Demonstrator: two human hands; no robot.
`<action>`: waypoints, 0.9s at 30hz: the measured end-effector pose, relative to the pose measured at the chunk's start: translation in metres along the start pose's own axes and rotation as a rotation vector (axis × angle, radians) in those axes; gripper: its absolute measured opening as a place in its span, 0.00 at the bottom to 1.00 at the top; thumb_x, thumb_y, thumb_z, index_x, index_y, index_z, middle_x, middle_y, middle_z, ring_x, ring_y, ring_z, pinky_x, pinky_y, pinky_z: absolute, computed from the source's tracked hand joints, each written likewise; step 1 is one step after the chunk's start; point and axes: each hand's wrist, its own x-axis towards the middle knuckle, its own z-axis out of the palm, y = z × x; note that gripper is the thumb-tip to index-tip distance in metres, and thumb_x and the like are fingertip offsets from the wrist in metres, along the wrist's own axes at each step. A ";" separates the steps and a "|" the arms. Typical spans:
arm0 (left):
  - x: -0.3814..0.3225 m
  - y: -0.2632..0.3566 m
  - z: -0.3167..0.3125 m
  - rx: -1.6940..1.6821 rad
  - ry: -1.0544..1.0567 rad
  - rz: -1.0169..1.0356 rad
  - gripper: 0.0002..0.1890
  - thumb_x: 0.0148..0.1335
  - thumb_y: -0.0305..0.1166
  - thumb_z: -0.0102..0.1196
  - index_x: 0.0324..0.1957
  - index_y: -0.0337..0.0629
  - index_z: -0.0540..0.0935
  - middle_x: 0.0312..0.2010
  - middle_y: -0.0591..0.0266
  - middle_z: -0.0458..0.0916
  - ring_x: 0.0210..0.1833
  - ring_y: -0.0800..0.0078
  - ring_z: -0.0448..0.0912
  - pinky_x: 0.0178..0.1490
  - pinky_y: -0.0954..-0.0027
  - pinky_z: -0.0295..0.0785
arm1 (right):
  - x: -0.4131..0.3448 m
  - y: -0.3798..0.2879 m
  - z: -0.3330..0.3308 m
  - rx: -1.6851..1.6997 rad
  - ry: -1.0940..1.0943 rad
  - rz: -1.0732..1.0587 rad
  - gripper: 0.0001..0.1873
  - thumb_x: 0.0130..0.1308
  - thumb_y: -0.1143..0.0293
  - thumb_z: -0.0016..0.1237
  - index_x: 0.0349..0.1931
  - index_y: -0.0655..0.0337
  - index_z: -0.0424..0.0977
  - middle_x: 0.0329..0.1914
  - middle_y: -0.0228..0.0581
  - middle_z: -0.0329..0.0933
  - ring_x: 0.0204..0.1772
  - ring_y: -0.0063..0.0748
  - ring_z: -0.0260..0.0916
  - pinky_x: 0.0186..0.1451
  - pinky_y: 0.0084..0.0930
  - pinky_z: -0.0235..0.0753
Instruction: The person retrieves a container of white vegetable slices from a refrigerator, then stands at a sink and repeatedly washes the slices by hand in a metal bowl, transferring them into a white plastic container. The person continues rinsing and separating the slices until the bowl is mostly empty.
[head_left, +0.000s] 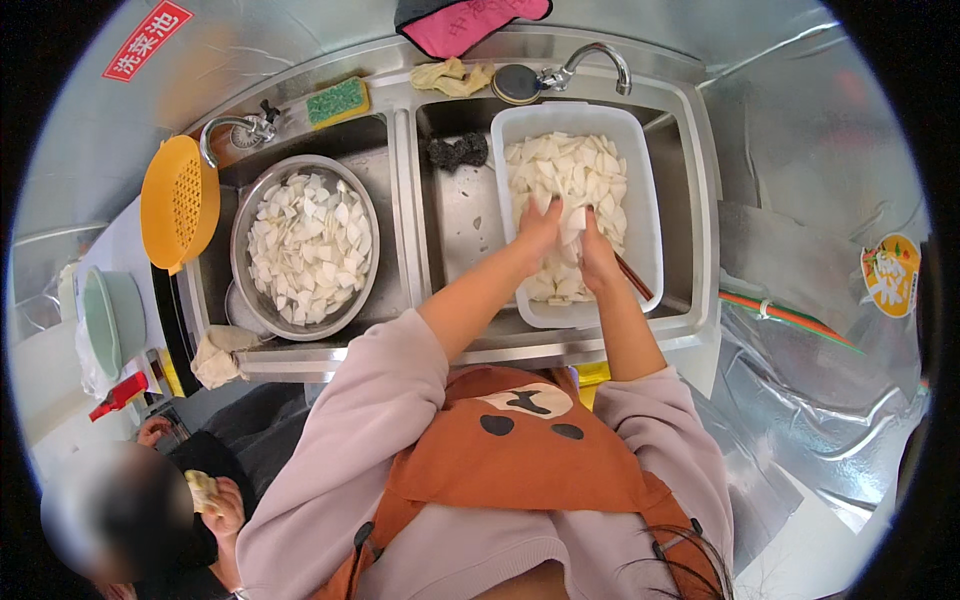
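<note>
Both my hands are in a white rectangular plastic tub (651, 247) of thin white vegetable slices (562, 161), in the right sink basin. My left hand (536, 236) and my right hand (596, 251) face each other with several slices between them; the fingers are partly hidden among the slices. Chopsticks (634, 277), brown and apparently wooden, lean in the tub beside my right wrist. In the left basin a round steel bowl (241, 289) holds more white slices (311, 247).
Faucets (600, 52) stand behind the basins, near a green and yellow sponge (337, 103) and a black scrubber (457, 151). A yellow strainer (180, 204) and a cloth (225, 352) lie at the left. Another person (180, 510) is at the lower left.
</note>
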 end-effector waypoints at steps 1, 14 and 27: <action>0.008 -0.009 0.007 -0.037 -0.035 -0.249 0.33 0.62 0.43 0.44 0.64 0.39 0.49 0.60 0.52 0.56 0.60 0.62 0.59 0.62 0.66 0.55 | 0.007 0.003 -0.016 -0.040 0.037 0.170 0.27 0.67 0.58 0.33 0.63 0.61 0.50 0.63 0.39 0.55 0.64 0.28 0.52 0.64 0.24 0.50; -0.014 -0.010 -0.199 -0.444 0.055 0.181 0.18 0.57 0.33 0.48 0.50 0.39 0.72 0.42 0.62 0.74 0.42 0.73 0.73 0.40 0.72 0.71 | -0.006 -0.009 0.111 0.152 -0.515 -0.007 0.26 0.63 0.64 0.37 0.61 0.61 0.53 0.61 0.48 0.57 0.61 0.45 0.58 0.61 0.43 0.61; 0.066 -0.123 -0.545 0.143 0.560 -0.185 0.47 0.49 0.64 0.46 0.65 0.48 0.49 0.60 0.34 0.51 0.65 0.45 0.49 0.63 0.57 0.49 | 0.094 0.162 0.388 -0.272 -0.310 0.612 0.48 0.53 0.37 0.43 0.66 0.41 0.31 0.70 0.39 0.35 0.69 0.53 0.41 0.56 0.71 0.49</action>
